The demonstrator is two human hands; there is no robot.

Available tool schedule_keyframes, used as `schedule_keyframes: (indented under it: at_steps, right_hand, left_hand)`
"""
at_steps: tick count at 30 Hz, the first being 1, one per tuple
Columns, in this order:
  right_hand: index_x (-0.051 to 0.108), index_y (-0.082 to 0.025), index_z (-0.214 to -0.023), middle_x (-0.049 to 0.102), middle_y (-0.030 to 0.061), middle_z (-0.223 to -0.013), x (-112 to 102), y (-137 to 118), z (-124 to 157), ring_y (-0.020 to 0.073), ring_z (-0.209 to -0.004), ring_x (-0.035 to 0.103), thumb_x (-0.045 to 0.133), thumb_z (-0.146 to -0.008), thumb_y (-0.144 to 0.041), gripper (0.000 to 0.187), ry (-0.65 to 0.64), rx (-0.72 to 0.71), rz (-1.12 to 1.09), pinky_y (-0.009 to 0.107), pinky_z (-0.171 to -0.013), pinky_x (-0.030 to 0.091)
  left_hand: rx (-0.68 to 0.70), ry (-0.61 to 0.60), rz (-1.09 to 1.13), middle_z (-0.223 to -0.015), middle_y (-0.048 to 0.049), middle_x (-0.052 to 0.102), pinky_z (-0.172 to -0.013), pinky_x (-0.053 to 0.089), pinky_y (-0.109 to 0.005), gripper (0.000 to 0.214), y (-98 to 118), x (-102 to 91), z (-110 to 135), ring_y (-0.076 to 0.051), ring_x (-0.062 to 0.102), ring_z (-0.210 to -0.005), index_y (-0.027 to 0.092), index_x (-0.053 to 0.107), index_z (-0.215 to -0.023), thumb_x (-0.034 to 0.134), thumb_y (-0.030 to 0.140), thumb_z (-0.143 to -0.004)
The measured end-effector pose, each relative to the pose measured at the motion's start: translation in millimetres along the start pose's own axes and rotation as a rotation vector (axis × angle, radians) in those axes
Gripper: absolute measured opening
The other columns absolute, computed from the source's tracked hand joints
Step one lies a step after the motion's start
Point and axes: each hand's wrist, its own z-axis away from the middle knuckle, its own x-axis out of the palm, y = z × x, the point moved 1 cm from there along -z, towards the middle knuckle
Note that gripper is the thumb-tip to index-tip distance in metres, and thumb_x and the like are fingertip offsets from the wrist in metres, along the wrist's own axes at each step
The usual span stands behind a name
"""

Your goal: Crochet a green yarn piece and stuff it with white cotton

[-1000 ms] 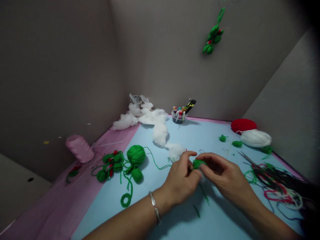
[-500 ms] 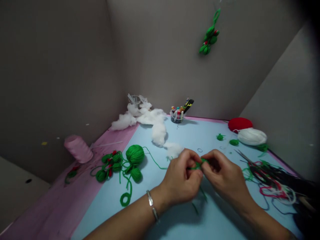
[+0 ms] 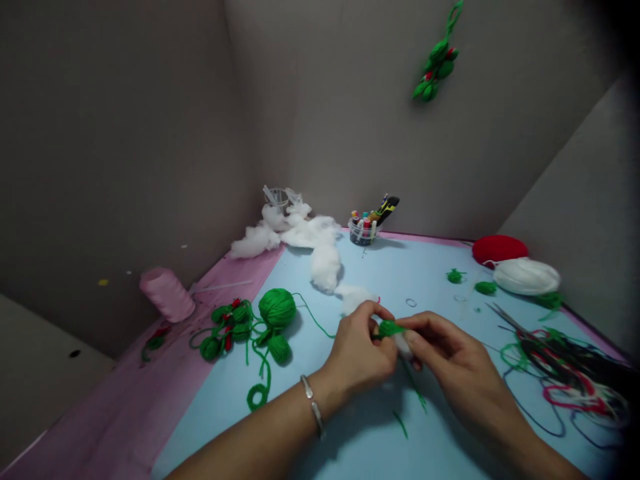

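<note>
My left hand [image 3: 361, 353] and my right hand [image 3: 453, 363] meet above the light blue table top [image 3: 390, 280]. Both pinch a small green yarn piece [image 3: 389, 327] between thumb and fingers. A bit of white stuffing shows just under it, by my right fingertips. Green strands trail from the piece down to the table. A silver bracelet [image 3: 314, 413] sits on my left wrist. A green yarn ball [image 3: 277, 307] lies to the left, its strand running toward my hands.
Finished green yarn buds with red tips [image 3: 227, 328] lie left of the ball. A pink thread cone [image 3: 167, 294], white stuffing [image 3: 320, 250], a tub of pens [image 3: 367, 229], red [image 3: 499, 248] and white yarn [image 3: 527, 275], tangled threads [image 3: 565, 373] and a hanging green ornament [image 3: 436, 63] surround the work area.
My hands stayed together on the green piece and shifted slightly; the fingers went from a tighter pinch to holding it more openly between the fingertips. The camera view drifted a little.
</note>
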Motion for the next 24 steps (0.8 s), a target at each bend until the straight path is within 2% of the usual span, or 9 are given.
schedule_keyframes:
  at_steps: [3, 5, 9, 13, 18, 21, 24]
  right_hand:
    - [0.064, -0.021, -0.075, 0.067, 0.0027, -0.071, -3, 0, -3, 0.0142, -0.060, 0.059, 0.073, -0.065, -0.042, 0.025, -0.067, 0.032, -0.028, 0.025, -0.053, 0.049]
    - [0.064, -0.020, -0.074, 0.064, 0.0016, -0.067, -6, 2, -6, 0.0135, -0.057, 0.058, 0.074, -0.064, -0.042, 0.027, -0.102, 0.060, -0.045, 0.024, -0.051, 0.047]
    - [0.059, -0.020, -0.074, 0.057, -0.0028, -0.060, -12, 9, -12, 0.0092, -0.049, 0.051, 0.076, -0.062, -0.038, 0.028, -0.138, 0.110, -0.081, 0.021, -0.045, 0.042]
    - [0.060, -0.019, -0.089, 0.062, -0.0013, -0.070, -13, 9, -11, 0.0082, -0.051, 0.052, 0.072, -0.063, -0.033, 0.031, -0.149, 0.140, -0.109, 0.020, -0.044, 0.039]
    - [0.059, -0.020, -0.069, 0.062, -0.0014, -0.065, -7, 4, -10, 0.0118, -0.060, 0.057, 0.061, -0.057, -0.024, 0.013, -0.141, 0.133, -0.104, 0.023, -0.056, 0.046]
    - [0.056, -0.021, -0.061, 0.058, -0.0037, -0.057, -6, 7, -12, 0.0108, -0.055, 0.053, 0.057, -0.052, -0.021, 0.009, -0.074, 0.121, -0.095, 0.022, -0.052, 0.043]
    - [0.057, -0.020, -0.064, 0.057, -0.0043, -0.054, -6, 11, -11, 0.0096, -0.049, 0.050, 0.061, -0.056, -0.023, 0.009, -0.031, 0.128, -0.101, 0.022, -0.046, 0.039]
  left_hand:
    - [-0.014, 0.069, -0.006, -0.053, 0.0082, 0.045, -0.046, 0.025, -0.022, 0.022, 0, 0.7, 0, -0.009, 0.037, -0.049, 0.020, 0.054, -0.086, 0.055, 0.008, -0.068]
    - [-0.001, 0.077, -0.025, -0.053, 0.0084, 0.044, -0.047, 0.026, -0.022, 0.022, 2, 0.8, 1, -0.009, 0.037, -0.049, 0.019, 0.056, -0.087, 0.054, 0.007, -0.068]
    - [0.119, -0.032, -0.055, -0.056, 0.0086, 0.042, -0.049, 0.028, -0.023, 0.030, 8, -0.6, 4, -0.009, 0.038, -0.051, 0.018, 0.059, -0.099, 0.052, 0.006, -0.072]
    - [0.187, -0.100, -0.027, -0.064, 0.0097, 0.036, -0.049, 0.028, -0.021, 0.050, 8, 0.3, 8, -0.008, 0.036, -0.054, 0.020, 0.047, -0.111, 0.052, 0.000, -0.066]
    - [0.237, -0.153, -0.020, -0.069, 0.0088, 0.039, -0.052, 0.029, -0.020, 0.055, 8, 5.7, 14, -0.008, 0.040, -0.057, 0.022, 0.042, -0.109, 0.051, -0.005, -0.062]
    - [0.261, -0.173, -0.032, -0.065, 0.0098, 0.037, -0.053, 0.029, -0.021, 0.046, 13, 5.6, 15, -0.007, 0.037, -0.055, 0.021, 0.044, -0.105, 0.053, -0.001, -0.066]
    - [0.247, -0.137, -0.069, -0.063, 0.0098, 0.038, -0.055, 0.032, -0.022, 0.039, 14, 2.5, 12, -0.008, 0.038, -0.055, 0.020, 0.050, -0.106, 0.060, 0.007, -0.071]
